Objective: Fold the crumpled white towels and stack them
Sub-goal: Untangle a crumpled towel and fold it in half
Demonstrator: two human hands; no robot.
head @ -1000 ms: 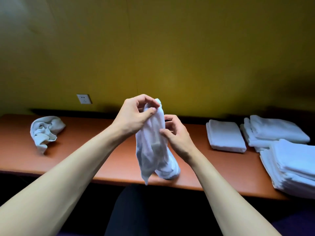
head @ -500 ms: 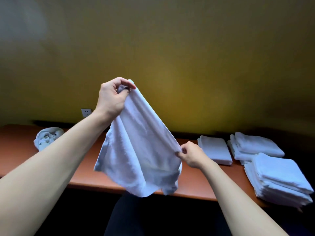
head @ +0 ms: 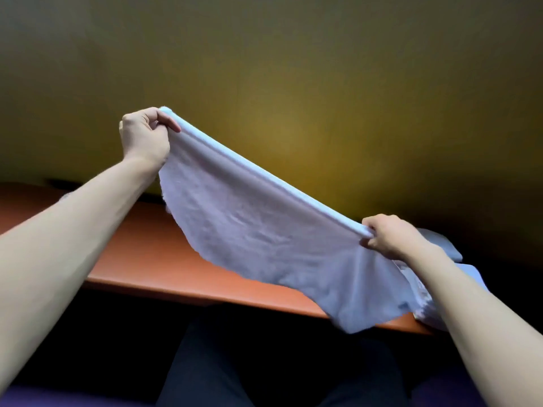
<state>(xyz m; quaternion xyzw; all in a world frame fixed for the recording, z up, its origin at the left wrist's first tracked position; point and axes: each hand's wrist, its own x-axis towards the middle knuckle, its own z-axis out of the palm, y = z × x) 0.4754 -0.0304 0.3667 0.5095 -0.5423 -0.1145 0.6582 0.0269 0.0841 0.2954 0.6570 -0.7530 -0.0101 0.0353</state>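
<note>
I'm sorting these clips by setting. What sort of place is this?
Probably an indoor workroom or laundry spot, though that's a guess. A long orange-brown table runs along a plain yellow wall, and folded white towels lie at its right end while both hands stretch out another towel.

place: hotel-like room | cues: long orange-brown counter [head: 152, 254], mustard wall [head: 293, 83], folded white towels [head: 440, 245]
</note>
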